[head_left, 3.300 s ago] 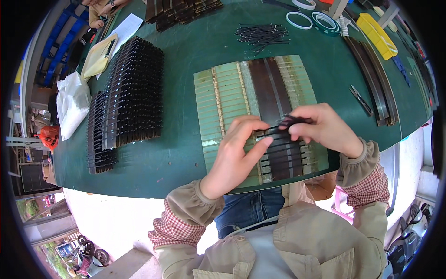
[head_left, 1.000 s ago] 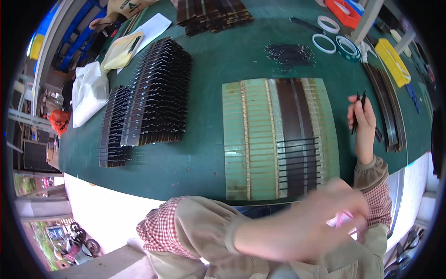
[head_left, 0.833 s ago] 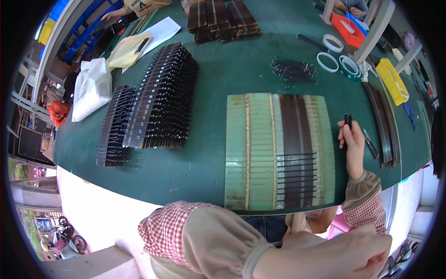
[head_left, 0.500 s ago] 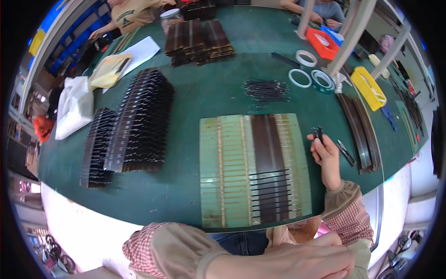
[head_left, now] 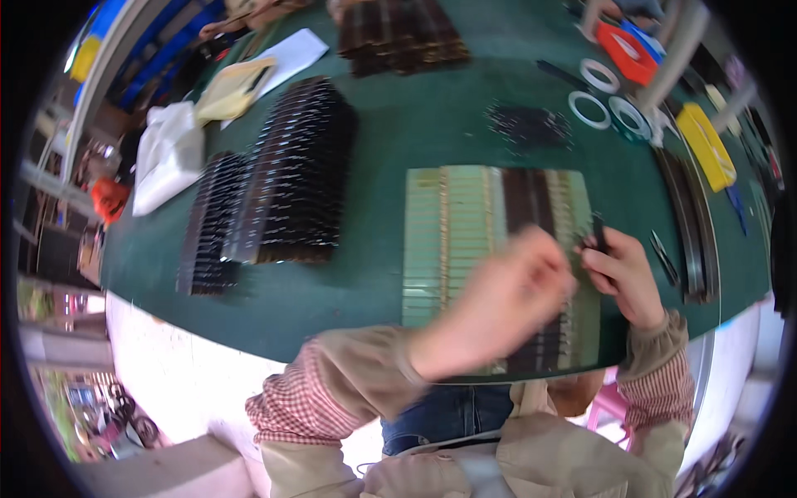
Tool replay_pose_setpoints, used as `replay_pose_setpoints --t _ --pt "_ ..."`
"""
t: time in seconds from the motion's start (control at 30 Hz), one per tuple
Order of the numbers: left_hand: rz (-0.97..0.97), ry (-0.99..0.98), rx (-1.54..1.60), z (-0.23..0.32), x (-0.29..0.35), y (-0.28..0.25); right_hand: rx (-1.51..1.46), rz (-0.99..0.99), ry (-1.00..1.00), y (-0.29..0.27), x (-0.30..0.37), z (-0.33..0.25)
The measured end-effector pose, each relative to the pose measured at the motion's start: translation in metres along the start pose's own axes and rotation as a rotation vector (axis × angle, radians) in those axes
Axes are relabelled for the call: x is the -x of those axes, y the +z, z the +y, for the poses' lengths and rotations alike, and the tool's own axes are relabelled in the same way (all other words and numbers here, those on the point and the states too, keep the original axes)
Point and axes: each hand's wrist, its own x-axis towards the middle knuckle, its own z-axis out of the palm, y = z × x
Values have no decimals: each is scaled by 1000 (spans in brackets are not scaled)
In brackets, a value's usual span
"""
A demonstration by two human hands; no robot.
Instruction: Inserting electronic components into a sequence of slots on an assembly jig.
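A light green slotted board (head_left: 422, 241) lies near the table's front edge, with a dark brown strip (head_left: 526, 195) lengthwise on it. My left hand (head_left: 502, 303) is over the board and strip, smeared by motion; its fingers cannot be made out and it hides the middle of the strip. At the board's right edge, my right hand (head_left: 624, 278) is closed on a small bundle of thin black sticks (head_left: 598, 231), which point up from the fingertips. A loose pile of similar thin black sticks (head_left: 530, 124) lies beyond the board.
Stacks of dark strips with bristling black sticks (head_left: 295, 178) stand to the left. Tweezers (head_left: 664, 257) and dark strips (head_left: 691, 228) lie at right. Farther off are tape rolls (head_left: 589, 109), a yellow tray (head_left: 706, 148), a red bin (head_left: 624, 54), a white bag (head_left: 170, 158) and brown strips (head_left: 403, 37).
My left hand has moved from below the table edge up over the board. The right hand has come closer to the board's edge, still holding the sticks. The whole view has shifted.
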Motion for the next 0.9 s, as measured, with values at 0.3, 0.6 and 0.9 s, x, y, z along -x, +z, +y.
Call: replay_pose_setpoints --t 0.3,0.6,0.9 --pt "-68 -150 62 -49 -11 -29 79 -260 89 22 -13 -14" --pt "152 304 -655 -59 19 -41 446 -134 -212 12 -24 6" --pt "107 297 -704 -65 21 -41 604 -109 -305 16 -33 15"
